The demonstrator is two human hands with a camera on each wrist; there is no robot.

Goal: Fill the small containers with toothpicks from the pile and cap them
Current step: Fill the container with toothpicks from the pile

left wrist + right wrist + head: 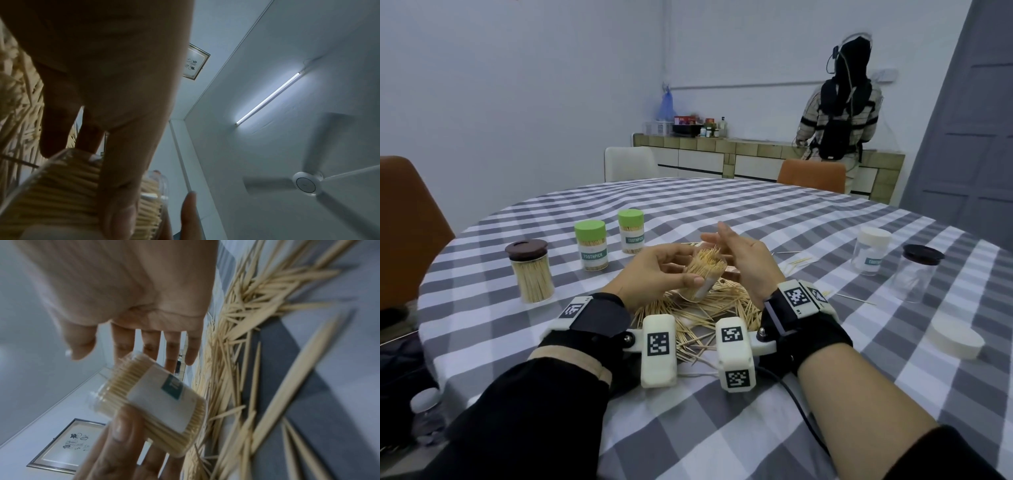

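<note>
My left hand [657, 270] grips a clear small container [702, 277] packed with toothpicks, tilted over the pile of toothpicks [709, 315] on the checked table [688, 428]. The same container [156, 392] carries a white label and has no cap; the left thumb [121, 431] lies across it. In the left wrist view the container [61, 186] sits under the fingers. My right hand [739, 260] is open, fingers straight, its palm close beside the container's mouth. The right fingers [150, 344] show straight behind the container.
Two green-capped filled containers [590, 245] [631, 231] and a brown-lidded filled jar [530, 270] stand at left. A white-capped container [871, 250], a black-lidded empty jar [916, 270] and a loose white cap [955, 337] are at right. A person [839, 113] stands at the far counter.
</note>
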